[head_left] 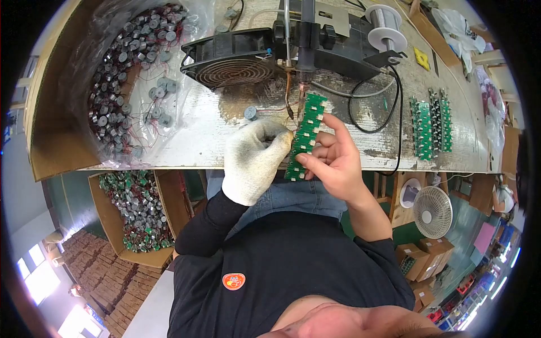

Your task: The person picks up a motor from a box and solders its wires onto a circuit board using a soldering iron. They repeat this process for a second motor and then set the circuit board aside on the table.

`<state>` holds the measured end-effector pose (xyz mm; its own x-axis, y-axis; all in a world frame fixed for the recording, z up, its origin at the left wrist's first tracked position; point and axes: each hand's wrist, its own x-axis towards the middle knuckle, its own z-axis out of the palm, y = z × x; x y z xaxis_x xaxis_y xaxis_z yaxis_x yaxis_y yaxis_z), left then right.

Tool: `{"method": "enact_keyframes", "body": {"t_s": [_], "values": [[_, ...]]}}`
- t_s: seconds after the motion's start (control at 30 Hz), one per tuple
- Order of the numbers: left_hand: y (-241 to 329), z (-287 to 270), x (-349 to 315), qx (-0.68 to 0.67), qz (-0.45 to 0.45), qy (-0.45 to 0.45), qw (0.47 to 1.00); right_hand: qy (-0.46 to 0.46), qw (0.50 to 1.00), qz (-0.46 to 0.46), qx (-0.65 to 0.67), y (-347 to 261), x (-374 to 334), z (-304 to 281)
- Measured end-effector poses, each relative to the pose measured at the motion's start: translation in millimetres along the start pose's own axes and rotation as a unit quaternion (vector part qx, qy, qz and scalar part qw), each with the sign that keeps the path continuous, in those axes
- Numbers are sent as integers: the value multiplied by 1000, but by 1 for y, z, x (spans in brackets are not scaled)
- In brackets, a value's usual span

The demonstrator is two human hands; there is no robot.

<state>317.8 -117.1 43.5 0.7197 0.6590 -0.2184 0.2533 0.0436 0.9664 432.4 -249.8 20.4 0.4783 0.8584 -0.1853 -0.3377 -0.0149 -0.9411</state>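
Observation:
My right hand point(337, 160), bare, grips a green circuit board strip point(309, 130) between thumb and fingers. The strip stands nearly upright in view, with small pale components in a row along it. My left hand point(253, 158), in a white knit glove, is closed in a pinch against the strip's left edge; what its fingertips hold is hidden. Just beyond the glove sits a small grey cylindrical part point(251, 113), with a thin reddish wire close by. Over the strip's far end comes the tip of a soldering head point(302, 89), and a thin tube hangs beside it.
A black fan point(234, 70) and a solder wire spool point(386, 28) stand at the back. Plastic at left holds many grey wired cylinders point(110, 112). More green strips point(422, 127) lie at right. A cable point(399, 121) crosses the bench edge. Below left, a cardboard box point(160, 256) holds parts.

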Motion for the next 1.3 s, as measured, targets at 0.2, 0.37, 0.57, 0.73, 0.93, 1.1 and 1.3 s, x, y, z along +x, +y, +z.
{"method": "enact_keyframes", "body": {"t_s": [0.2,0.37,0.57,0.73,0.93,1.1,1.3], "values": [[1,1,1,2,11,12,1000,-1,1000,-7,5,-1,0,1],[-3,2,2,-14,8,21,1000,-4,1000,-5,8,2,0,0],[-6,4,-2,-28,2,25,999,-7,1000,9,-3,2,-2,0],[-6,3,-2,-19,1,20,1000,-7,1000,7,-4,3,-3,0],[-5,3,-3,-32,-14,20,999,-5,1000,6,-5,5,-4,1],[-5,1,-4,-24,-3,13,1000,-4,1000,8,-5,5,-4,1],[-3,1,-4,-23,3,11,1000,-6,1000,11,10,5,-5,1]]}}
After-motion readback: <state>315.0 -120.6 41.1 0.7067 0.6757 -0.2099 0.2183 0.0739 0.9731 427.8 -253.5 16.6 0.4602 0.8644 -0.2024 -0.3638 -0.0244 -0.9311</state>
